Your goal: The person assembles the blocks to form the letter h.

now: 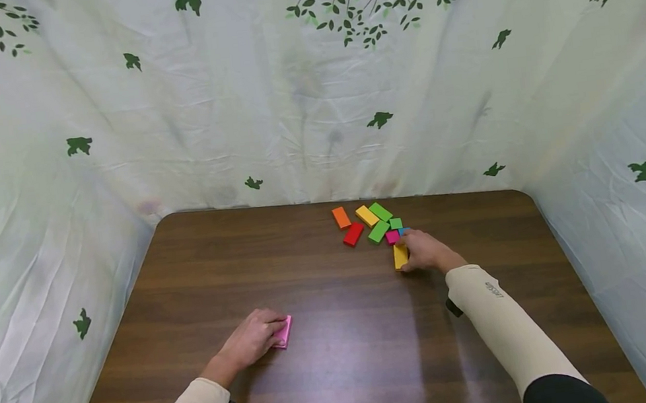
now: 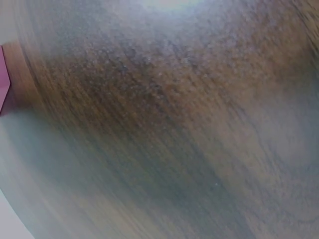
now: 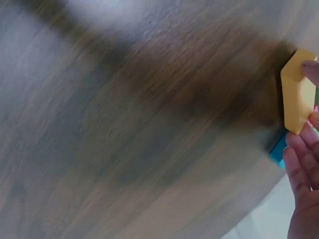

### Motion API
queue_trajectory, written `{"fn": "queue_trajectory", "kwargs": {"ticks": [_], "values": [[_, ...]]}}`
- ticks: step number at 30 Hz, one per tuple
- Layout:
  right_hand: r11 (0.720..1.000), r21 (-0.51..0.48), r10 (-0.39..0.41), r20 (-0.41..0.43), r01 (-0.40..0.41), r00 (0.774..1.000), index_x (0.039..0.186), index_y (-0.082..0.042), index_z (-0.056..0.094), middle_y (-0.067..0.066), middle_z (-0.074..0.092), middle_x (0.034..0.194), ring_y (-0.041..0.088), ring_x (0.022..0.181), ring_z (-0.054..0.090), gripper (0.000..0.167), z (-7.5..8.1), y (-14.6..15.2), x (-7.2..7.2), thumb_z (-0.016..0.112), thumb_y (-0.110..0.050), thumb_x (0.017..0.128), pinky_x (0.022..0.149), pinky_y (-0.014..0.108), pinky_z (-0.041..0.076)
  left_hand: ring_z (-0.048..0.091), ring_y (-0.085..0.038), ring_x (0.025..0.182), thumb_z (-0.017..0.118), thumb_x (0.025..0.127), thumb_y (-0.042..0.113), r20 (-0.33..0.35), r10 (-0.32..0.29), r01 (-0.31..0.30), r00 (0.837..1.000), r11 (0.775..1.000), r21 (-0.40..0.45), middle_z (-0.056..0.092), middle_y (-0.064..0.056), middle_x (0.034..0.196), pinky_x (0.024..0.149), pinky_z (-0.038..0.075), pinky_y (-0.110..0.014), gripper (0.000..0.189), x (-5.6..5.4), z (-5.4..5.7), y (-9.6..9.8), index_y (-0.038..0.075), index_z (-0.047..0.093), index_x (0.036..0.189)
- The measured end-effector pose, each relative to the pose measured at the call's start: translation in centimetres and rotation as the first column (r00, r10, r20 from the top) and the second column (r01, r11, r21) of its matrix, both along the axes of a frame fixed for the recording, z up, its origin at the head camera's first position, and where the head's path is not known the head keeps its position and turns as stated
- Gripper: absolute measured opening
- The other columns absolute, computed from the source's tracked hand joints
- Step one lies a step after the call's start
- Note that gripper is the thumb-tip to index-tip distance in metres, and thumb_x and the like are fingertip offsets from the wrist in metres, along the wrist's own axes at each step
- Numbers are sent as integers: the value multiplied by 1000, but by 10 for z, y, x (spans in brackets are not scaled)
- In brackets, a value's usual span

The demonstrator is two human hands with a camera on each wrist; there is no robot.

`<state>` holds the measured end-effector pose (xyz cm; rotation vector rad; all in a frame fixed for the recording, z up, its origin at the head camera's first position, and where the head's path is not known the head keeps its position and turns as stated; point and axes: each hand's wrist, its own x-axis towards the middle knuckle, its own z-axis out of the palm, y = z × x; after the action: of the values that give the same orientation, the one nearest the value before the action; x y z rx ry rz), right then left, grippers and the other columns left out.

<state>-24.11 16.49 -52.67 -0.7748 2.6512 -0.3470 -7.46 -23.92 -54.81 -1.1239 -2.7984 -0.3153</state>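
On the left side of the table, my left hand (image 1: 255, 337) grips a flat pink block (image 1: 282, 334), its fingers over the near part. Only an edge of that pink block (image 2: 4, 82) enters the left wrist view. My right hand (image 1: 424, 250) pinches a yellow block (image 1: 401, 256) between thumb and fingers at the near end of a group of coloured blocks. In the right wrist view, the thumb is on one end of the yellow block (image 3: 298, 94) and fingertips at the other. A blue block (image 3: 279, 149) lies beside those fingers, partly hidden.
Beyond the right hand lie a magenta block (image 1: 393, 237), a small green block (image 1: 396, 223), longer green blocks (image 1: 379, 231), another yellow block (image 1: 367, 216), a red block (image 1: 353, 234) and an orange block (image 1: 341, 217). A printed white curtain (image 1: 299, 98) surrounds the brown table (image 1: 342, 372).
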Motion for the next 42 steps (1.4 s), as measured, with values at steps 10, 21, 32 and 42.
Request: {"fn": "queue_trajectory", "kwargs": {"ticks": [10, 21, 32, 42], "values": [[997, -36, 65, -14, -65, 998, 119, 4, 64, 20, 58, 126, 33, 112, 55, 54, 0, -23, -4, 79, -27, 77, 98, 45, 45, 63, -24, 88, 81, 74, 14, -109, -34, 39, 993, 998, 43, 70, -10, 99, 80, 51, -38, 26, -1, -6, -3, -2, 74, 93], [994, -25, 109, 0, -109, 994, 122, 1, 63, 14, 60, 118, 26, 101, 56, 56, 9, -61, -7, 79, -29, 77, 91, 39, 48, 66, -24, 89, 81, 74, 13, -120, -13, 17, 993, 999, 36, 71, -11, 101, 78, 53, -38, 24, 4, -7, -3, -1, 75, 92], [990, -24, 140, -17, -141, 990, 119, -1, 65, 11, 60, 116, 23, 99, 56, 52, 17, -96, -13, 80, -27, 76, 91, 36, 48, 69, -22, 92, 78, 76, 13, -124, -34, 39, 992, 999, 38, 73, -11, 100, 82, 52, -38, 21, 3, -6, -3, 0, 76, 92], [980, -14, 200, -21, -200, 980, 123, -1, 63, 12, 60, 121, 25, 106, 56, 55, 26, -128, -11, 79, -28, 78, 94, 36, 47, 65, -24, 91, 77, 76, 11, -117, -44, 54, 992, 995, 81, 74, -10, 98, 81, 50, -38, 22, 2, -10, -2, -2, 75, 94]]}}
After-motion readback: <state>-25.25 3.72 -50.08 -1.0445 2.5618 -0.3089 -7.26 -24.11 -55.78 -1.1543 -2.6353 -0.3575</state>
